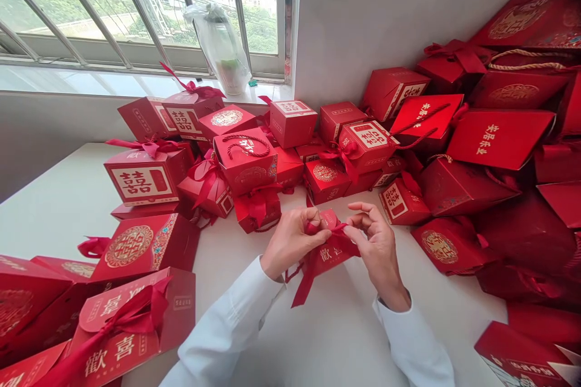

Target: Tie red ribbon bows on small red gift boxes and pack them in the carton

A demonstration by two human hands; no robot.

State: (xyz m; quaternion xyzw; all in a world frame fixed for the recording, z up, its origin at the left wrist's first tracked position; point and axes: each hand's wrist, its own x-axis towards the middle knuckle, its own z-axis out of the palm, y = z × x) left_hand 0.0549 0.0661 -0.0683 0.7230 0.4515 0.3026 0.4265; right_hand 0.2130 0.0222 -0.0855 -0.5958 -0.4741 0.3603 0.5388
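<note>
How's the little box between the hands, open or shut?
The red box looks shut: its rounded flap lies down on top, and the left hand and right hand hold its ribbon.

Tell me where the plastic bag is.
In the head view, the plastic bag sits on the windowsill, toward the top and left of centre, just beyond the red boxes.

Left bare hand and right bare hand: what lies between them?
In the head view, a small red cardboard box with pale characters and a glossy red fabric ribbon lie between the left hand and the right hand.
</note>
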